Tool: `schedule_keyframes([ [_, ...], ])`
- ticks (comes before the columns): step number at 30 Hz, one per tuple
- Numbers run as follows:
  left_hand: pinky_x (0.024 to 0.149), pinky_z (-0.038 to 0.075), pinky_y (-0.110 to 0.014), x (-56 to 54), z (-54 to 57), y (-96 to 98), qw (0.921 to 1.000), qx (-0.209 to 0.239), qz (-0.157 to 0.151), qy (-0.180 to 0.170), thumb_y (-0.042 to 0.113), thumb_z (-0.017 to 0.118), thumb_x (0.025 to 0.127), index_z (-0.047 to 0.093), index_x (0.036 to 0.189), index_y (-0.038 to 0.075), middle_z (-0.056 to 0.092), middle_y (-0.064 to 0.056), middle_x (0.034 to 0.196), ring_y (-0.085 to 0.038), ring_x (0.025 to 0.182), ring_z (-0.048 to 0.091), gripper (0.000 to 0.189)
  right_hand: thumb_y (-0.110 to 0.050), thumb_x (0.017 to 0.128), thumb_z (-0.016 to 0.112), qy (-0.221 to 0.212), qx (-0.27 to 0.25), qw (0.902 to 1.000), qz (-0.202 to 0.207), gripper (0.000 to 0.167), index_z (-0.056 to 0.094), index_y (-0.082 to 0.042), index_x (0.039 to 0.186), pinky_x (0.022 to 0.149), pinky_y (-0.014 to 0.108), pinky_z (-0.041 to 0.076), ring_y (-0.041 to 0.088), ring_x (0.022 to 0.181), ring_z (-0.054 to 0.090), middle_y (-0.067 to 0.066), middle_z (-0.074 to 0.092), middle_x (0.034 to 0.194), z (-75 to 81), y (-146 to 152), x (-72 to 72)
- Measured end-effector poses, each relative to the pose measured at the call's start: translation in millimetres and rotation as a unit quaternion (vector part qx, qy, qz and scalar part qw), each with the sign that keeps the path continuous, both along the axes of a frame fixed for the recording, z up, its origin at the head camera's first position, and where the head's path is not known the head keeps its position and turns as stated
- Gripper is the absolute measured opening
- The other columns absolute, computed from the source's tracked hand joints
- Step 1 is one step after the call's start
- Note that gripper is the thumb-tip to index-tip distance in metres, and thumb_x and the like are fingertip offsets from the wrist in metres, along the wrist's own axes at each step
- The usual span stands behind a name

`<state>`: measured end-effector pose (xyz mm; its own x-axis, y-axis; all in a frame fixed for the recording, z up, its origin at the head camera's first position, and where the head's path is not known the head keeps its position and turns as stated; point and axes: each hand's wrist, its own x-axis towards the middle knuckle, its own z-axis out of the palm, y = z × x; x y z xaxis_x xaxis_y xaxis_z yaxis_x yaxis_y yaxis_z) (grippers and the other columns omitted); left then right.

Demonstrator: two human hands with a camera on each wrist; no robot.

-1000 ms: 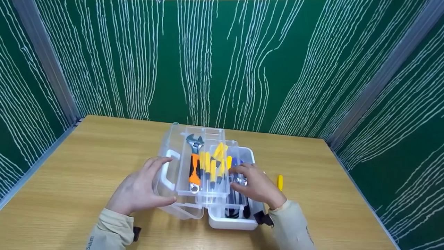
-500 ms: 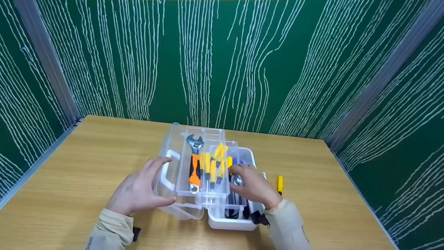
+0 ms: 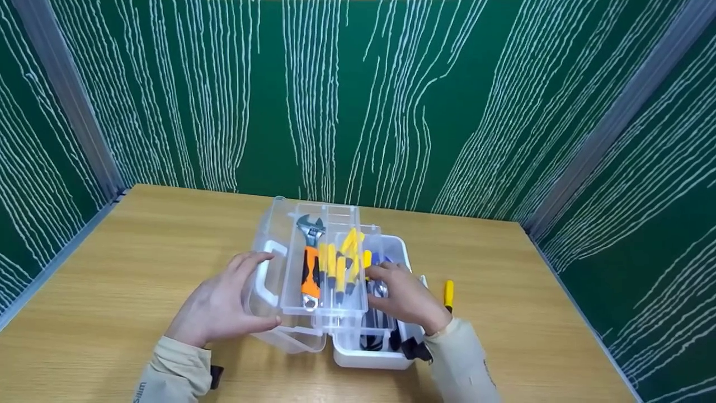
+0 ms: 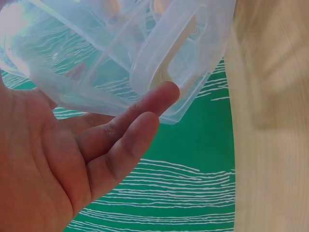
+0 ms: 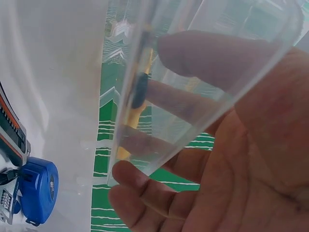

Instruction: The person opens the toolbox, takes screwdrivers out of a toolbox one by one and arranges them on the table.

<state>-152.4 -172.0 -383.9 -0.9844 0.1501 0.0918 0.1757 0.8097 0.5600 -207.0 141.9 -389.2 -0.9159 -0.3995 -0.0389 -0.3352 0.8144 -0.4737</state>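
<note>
A clear-lidded toolbox with a white base (image 3: 373,361) stands open, its stepped trays swung out to the left. My left hand (image 3: 221,305) is spread beside the clear lid (image 3: 277,215); in the left wrist view its straight fingertips lie at the white handle (image 4: 142,67). My right hand (image 3: 408,296) reaches over the lower tray (image 5: 193,121), thumb and fingers apart. Seen through that tray's plastic, the fingertips lie close to a yellow-handled screwdriver (image 5: 130,128). The upper tray carries an adjustable wrench (image 3: 311,268) with orange grip and several yellow-handled screwdrivers (image 3: 340,274).
Another yellow-handled tool (image 3: 449,294) lies on the wooden table (image 3: 168,252), right of the box. Inside the base are a blue tape measure (image 5: 39,191) and a utility knife (image 5: 12,130). Green walls (image 3: 380,101) with white wavy lines surround the table.
The right hand has shifted slightly left and its wrist has come lower, uncovering more of the yellow-handled tool on the table. The left hand stays at the lid.
</note>
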Motion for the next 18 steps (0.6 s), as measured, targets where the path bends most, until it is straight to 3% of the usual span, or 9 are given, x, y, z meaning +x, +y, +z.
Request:
schedule_keyframes([
  [10,0.089,0.052,-0.056,0.7,3.0,1.0,1.0,0.0,0.0,-0.002,0.064,0.081,0.055,0.034,0.142,0.036,0.042,0.002,0.142,-0.027,0.109,0.055,0.103,-0.033,0.086,0.071,0.007,0.005,0.9999,-0.011,0.042,0.061,-0.023,0.126,0.099,0.043,0.049,0.023,0.107,0.054,-0.001,0.06,0.123,1.3,-0.3,-1.9],
  [18,0.086,0.053,-0.055,1.7,2.0,1.2,1.0,0.002,0.003,-0.006,0.061,0.082,0.057,0.036,0.141,0.037,0.045,0.001,0.138,-0.027,0.106,0.057,0.099,-0.032,0.084,0.074,0.01,0.009,0.9999,-0.007,0.046,0.062,-0.022,0.127,0.096,0.042,0.051,0.026,0.107,0.055,0.001,0.059,0.125,-0.4,-0.6,0.5],
])
